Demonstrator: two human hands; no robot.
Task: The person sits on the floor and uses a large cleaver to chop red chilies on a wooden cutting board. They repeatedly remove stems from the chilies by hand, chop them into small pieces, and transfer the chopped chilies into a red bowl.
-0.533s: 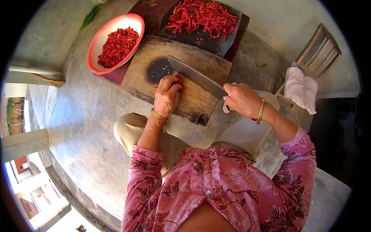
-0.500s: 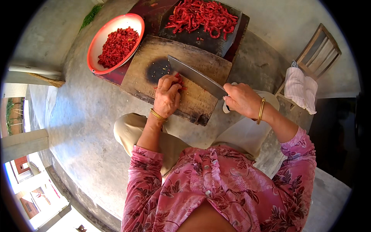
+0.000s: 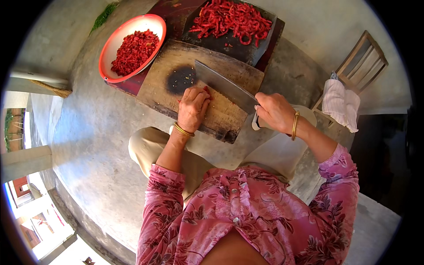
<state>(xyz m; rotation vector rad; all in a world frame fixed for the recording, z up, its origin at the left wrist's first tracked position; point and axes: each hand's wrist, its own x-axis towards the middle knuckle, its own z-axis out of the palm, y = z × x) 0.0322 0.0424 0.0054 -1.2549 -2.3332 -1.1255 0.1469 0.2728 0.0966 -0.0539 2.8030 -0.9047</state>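
Note:
My right hand (image 3: pixel 276 110) is closed round the handle of a cleaver (image 3: pixel 225 85), its broad dark blade slanting up and left over the board. On the wooden chopping board (image 3: pixel 168 62), my left hand (image 3: pixel 193 106) is closed with curled fingers over red chili peppers (image 3: pixel 206 90). Only a little red shows at the fingertips; the rest is hidden under the hand. The blade is just beyond those fingers. A dark round patch with pale seeds marks the board left of the blade.
Chopped red chili fills part of a red-rimmed white basin (image 3: pixel 105 66) at the far left. Behind the board, a dark metal tray (image 3: pixel 260 52) holds whole red chilies. Both rest on a dark red table (image 3: pixel 172 13). A wooden chair (image 3: pixel 360 66) with a pale cloth (image 3: pixel 340 101) stands right.
The cleaver's tip has shifted slightly right. Less red chili shows by my left fingers, which have drawn closer over it. My hands otherwise stay in nearly the same places.

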